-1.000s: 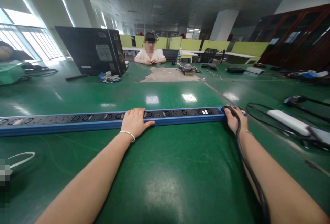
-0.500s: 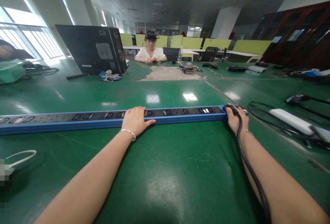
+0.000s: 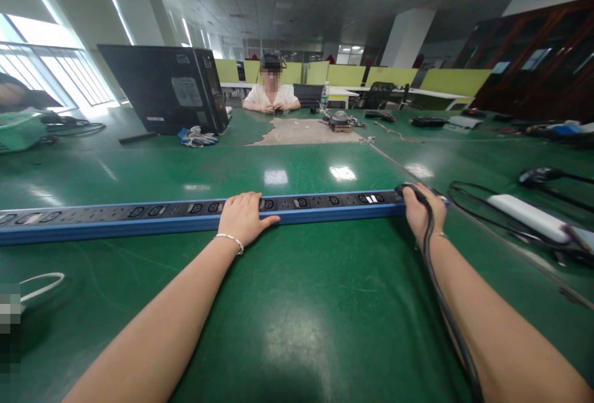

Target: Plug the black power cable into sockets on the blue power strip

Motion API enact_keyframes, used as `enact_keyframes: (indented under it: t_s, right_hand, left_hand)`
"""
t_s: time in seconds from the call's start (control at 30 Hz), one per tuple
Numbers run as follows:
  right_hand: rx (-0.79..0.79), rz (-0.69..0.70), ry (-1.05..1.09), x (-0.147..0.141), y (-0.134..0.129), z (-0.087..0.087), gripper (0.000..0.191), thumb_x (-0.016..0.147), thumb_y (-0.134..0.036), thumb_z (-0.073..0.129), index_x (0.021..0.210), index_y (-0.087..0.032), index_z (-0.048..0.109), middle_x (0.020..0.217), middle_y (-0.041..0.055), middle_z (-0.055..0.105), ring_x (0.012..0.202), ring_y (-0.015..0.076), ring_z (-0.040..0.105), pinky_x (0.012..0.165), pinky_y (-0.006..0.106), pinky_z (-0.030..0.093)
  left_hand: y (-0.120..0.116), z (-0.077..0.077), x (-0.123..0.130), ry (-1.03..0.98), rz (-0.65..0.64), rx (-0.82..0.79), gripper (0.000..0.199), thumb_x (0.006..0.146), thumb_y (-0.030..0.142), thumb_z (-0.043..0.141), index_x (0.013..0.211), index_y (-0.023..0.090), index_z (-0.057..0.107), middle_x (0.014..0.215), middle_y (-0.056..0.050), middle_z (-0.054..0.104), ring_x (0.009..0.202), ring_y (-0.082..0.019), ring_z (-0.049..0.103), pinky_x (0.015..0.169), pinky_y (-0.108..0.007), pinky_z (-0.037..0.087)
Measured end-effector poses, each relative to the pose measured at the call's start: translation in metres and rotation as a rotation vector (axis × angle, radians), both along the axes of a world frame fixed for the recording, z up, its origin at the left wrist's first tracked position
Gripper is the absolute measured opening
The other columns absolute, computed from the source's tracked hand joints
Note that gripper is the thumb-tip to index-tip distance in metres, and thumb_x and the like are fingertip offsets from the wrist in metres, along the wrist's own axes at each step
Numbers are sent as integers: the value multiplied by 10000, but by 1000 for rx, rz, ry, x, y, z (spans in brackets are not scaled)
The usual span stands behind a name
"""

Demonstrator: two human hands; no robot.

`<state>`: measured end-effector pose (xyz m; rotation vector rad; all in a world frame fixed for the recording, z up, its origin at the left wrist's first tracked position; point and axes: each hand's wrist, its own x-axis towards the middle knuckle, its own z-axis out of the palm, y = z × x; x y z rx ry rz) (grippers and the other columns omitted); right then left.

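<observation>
A long blue power strip [image 3: 315, 210] with a black socket face lies across the green table. My left hand [image 3: 241, 218] rests over the strip's middle, fingers on its top and far edge, thumb along the near side. At the strip's right end, my right hand [image 3: 420, 211] is closed around a black plug, whose black cable [image 3: 434, 267] runs down along my right forearm. The plug's head shows at the fingertips, over the end of the socket face; whether it touches a socket is hidden.
A black computer case [image 3: 162, 87] and gloves [image 3: 197, 137] stand at the back left. A white power strip [image 3: 529, 217] with cables lies to the right. Across the table sits a person [image 3: 271, 96], near a bottle [image 3: 325, 96] and a metal part [image 3: 340, 119].
My right hand and the plug have shifted slightly left along the strip's end. My left hand has stayed in place on the strip.
</observation>
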<state>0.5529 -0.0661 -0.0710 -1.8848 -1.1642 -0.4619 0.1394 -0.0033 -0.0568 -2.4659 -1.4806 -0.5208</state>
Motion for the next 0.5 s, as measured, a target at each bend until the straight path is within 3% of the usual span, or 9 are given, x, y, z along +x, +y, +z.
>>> enact_keyframes:
  t_s: [0.1,0.27,0.5]
  right_hand:
    - [-11,-9,57,-9,1,3,361,809,-405,409,926,-202,683,1038,82,677,1099,252,550,1029,477,301]
    - [-47,16,82,-8,0,3,374,817,-397,423,998,-183,671,1104,102,655,1136,250,531,1003,422,350]
    - [-156,51,-7,-1,5,-2,381,843,-400,399,1034,-202,661,1115,104,651,1184,267,486,1022,509,278]
  left_hand:
    - [0,0,0,-8,2,-13,699,767,667,448,1221,137,490,1191,-168,575,1136,-303,491,949,-430,343]
    - [0,1,0,-4,0,-14,703,767,666,449,1217,127,490,1186,-170,575,1133,-300,492,950,-422,342]
    - [0,1,0,8,2,12,724,766,672,448,1206,98,496,1174,-168,582,1119,-288,503,954,-402,337]
